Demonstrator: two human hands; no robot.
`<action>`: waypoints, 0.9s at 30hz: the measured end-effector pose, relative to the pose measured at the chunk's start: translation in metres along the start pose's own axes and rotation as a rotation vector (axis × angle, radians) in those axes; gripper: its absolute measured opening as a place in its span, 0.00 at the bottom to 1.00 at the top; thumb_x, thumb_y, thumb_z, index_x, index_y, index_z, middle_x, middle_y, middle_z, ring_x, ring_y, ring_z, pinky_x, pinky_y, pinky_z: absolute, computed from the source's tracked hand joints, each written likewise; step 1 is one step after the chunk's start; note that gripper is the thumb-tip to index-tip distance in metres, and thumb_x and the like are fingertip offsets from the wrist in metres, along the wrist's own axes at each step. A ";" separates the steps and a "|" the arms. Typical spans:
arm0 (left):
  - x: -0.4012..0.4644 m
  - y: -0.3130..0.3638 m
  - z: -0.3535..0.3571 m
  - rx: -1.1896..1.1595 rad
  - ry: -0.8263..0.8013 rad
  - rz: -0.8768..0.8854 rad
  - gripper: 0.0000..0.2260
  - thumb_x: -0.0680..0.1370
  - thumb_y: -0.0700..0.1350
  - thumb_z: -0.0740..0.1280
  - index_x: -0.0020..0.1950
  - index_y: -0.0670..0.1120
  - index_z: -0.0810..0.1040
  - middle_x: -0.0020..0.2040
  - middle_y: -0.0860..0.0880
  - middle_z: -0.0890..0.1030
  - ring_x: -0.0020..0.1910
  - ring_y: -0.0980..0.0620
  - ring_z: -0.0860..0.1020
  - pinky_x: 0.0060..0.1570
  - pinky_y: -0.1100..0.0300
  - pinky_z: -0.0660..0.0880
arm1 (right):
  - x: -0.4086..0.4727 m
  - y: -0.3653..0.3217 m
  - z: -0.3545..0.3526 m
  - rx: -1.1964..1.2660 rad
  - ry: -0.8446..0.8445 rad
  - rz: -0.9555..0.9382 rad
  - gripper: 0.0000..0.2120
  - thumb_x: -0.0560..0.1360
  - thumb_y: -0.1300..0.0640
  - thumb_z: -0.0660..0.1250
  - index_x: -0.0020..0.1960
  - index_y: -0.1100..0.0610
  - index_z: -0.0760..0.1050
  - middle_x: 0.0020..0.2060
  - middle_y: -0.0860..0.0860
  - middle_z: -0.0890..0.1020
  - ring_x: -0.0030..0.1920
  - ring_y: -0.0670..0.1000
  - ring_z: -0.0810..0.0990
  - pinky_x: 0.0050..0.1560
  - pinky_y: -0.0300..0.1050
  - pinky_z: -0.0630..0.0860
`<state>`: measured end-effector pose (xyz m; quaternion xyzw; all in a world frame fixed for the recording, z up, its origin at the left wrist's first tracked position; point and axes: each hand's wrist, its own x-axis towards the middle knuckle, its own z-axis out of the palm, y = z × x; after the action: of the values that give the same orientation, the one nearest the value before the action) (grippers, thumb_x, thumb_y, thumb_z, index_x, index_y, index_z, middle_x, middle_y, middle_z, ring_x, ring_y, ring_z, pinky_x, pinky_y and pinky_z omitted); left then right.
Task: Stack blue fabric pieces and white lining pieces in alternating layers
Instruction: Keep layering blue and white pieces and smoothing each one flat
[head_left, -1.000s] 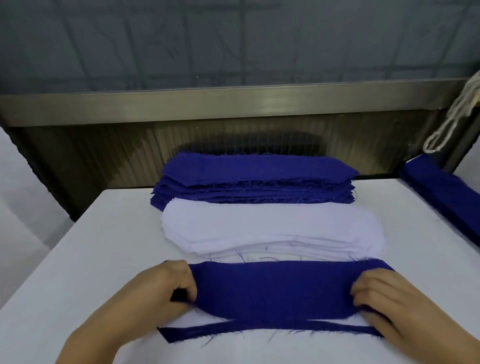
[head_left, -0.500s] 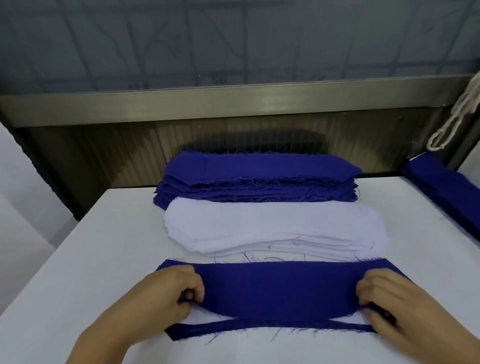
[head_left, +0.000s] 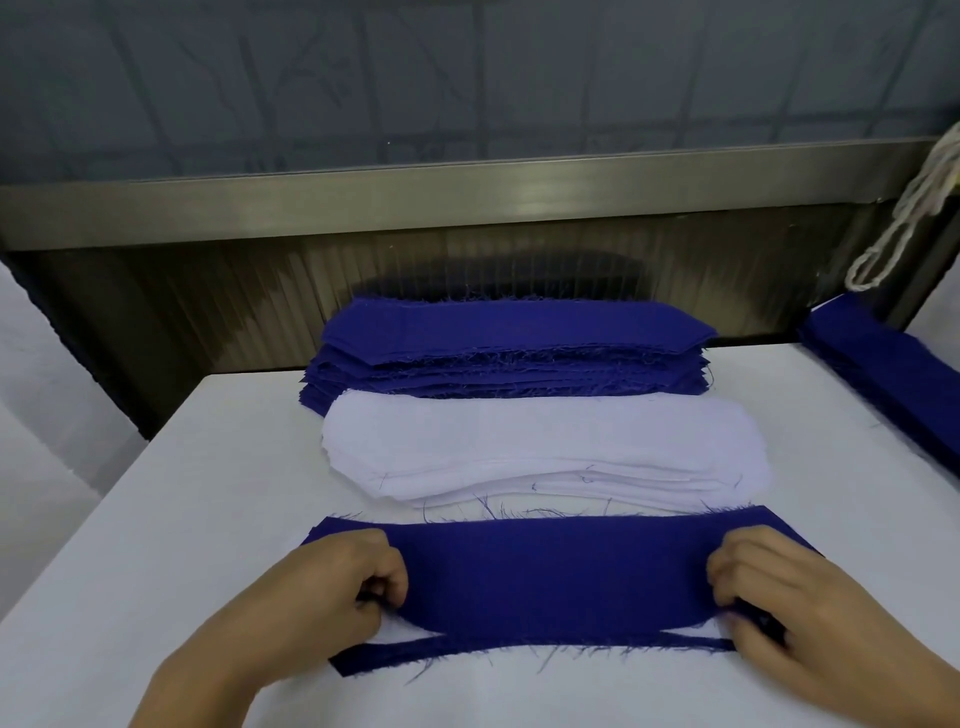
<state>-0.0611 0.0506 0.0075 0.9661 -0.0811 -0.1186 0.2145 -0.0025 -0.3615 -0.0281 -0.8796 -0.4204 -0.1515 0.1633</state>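
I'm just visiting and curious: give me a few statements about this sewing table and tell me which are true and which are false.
1. Both hands hold the same blue piece. True: the left hand and right hand grip opposite ends of the blue piece.
2. The white lining stack lies between the held piece and the blue stack. True.
3. The white lining stack is nearest the person. False: the held blue piece is nearest.
4. A red cloth lies at the table's right edge. False: the fabric there is blue.
5. A pale cord hangs at the upper right. True.
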 end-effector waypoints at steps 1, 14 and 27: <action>0.000 0.000 0.000 -0.011 -0.009 0.000 0.11 0.69 0.42 0.63 0.43 0.60 0.77 0.47 0.65 0.75 0.46 0.64 0.75 0.48 0.66 0.74 | 0.000 0.000 0.000 0.001 -0.005 0.006 0.04 0.69 0.59 0.65 0.40 0.51 0.75 0.45 0.39 0.75 0.49 0.44 0.74 0.49 0.35 0.69; 0.003 0.015 0.008 -0.041 0.062 0.059 0.04 0.73 0.51 0.68 0.40 0.58 0.75 0.44 0.62 0.75 0.43 0.62 0.74 0.43 0.68 0.72 | 0.013 -0.022 -0.009 0.094 -0.059 0.145 0.06 0.77 0.49 0.61 0.43 0.43 0.76 0.39 0.35 0.74 0.41 0.38 0.74 0.42 0.33 0.70; 0.026 0.016 0.000 0.119 0.353 -0.040 0.04 0.77 0.48 0.64 0.45 0.57 0.75 0.45 0.61 0.73 0.43 0.61 0.73 0.45 0.66 0.73 | 0.033 0.006 -0.018 -0.137 -0.006 0.551 0.16 0.66 0.58 0.75 0.35 0.43 0.70 0.26 0.38 0.71 0.27 0.42 0.72 0.24 0.40 0.72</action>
<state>-0.0380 0.0314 0.0095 0.9843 -0.0299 0.0536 0.1653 0.0195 -0.3494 0.0006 -0.9701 -0.1546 -0.1268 0.1373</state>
